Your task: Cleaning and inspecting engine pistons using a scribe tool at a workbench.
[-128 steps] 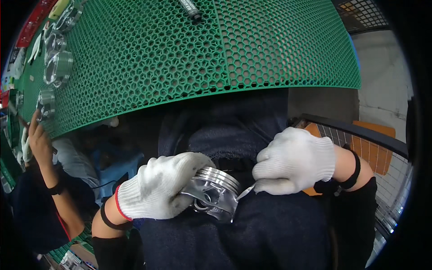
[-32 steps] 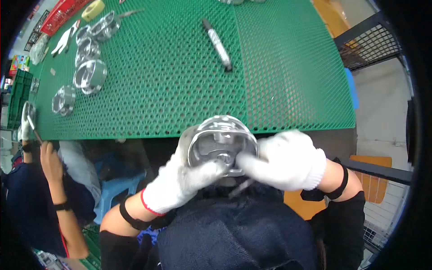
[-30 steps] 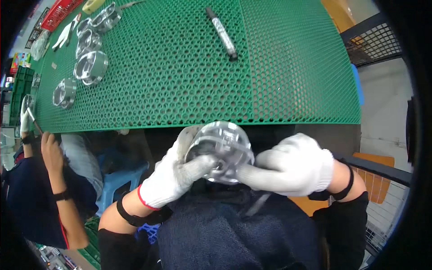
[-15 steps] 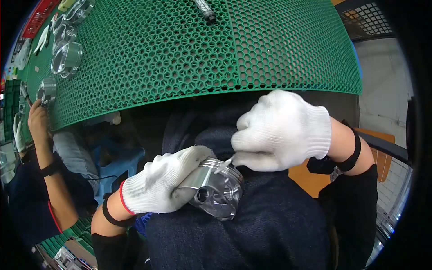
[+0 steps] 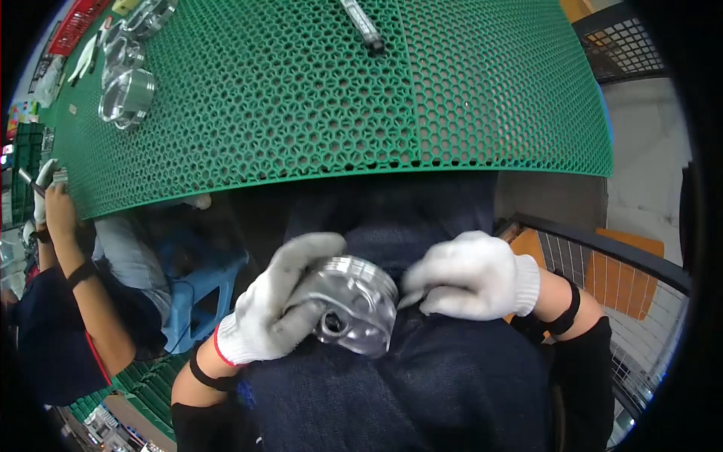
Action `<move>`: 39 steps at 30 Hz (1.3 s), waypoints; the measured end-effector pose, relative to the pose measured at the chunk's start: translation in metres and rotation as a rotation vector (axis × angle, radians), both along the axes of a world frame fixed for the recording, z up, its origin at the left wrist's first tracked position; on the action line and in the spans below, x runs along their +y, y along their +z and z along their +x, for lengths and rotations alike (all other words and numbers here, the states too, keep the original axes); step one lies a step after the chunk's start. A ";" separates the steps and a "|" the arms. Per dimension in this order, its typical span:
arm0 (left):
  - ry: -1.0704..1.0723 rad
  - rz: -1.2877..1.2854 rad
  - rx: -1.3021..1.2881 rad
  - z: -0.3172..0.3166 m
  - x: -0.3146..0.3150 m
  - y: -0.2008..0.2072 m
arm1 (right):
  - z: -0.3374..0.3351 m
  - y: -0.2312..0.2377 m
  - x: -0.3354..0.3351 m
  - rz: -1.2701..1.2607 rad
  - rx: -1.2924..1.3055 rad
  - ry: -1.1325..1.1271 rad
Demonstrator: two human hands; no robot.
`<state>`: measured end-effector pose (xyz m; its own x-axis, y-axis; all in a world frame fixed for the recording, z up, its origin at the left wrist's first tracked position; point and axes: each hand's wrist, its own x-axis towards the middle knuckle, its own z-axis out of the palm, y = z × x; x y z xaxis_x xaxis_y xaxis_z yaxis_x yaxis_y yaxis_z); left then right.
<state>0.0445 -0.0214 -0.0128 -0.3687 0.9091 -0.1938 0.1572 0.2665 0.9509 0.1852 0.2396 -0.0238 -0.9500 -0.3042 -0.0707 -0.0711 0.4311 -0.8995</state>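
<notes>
My left hand point(image 5: 275, 301), in a white knit glove with a red cuff edge, grips a shiny metal piston point(image 5: 363, 297) over my lap. Its grooved rim faces away from me, and the round pin hole point(image 5: 334, 323) shows on the near side. Just right of the piston is my gloved right hand point(image 5: 474, 277), its fingers closed around a slim pale tool point(image 5: 413, 297). The tool's tip points toward the piston's side and seems slightly apart from it. Most of the tool is hidden in the glove, and motion blurs the fingers.
Beyond my lap lies a table with a green honeycomb mat point(image 5: 286, 105). A clear-and-dark tube point(image 5: 363, 26) rests on it, and several pistons point(image 5: 128, 98) stand at the far left. A co-worker's arm point(image 5: 86, 286) and a blue stool point(image 5: 199, 294) are left; a wire mesh frame point(image 5: 602, 264) stands right.
The piston has turned in my left hand. My right hand has come down nearer me, and the tool has shifted from the grooved rim to beside the piston. The co-worker's arm has moved.
</notes>
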 end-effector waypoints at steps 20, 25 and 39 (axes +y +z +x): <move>-0.253 -0.184 0.061 -0.002 0.035 0.025 | -0.054 0.053 0.028 0.499 0.153 0.304; -0.295 -0.149 0.099 -0.002 0.032 0.024 | -0.053 0.050 0.021 0.440 0.152 0.321; -0.176 0.000 0.096 0.004 0.012 0.006 | 0.000 0.024 0.010 0.116 -0.048 0.324</move>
<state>0.0485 -0.0091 -0.0073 -0.2206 0.9612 -0.1658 0.2910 0.2271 0.9294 0.1856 0.2493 -0.0001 -0.8001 -0.5768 -0.1649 -0.1796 0.4925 -0.8516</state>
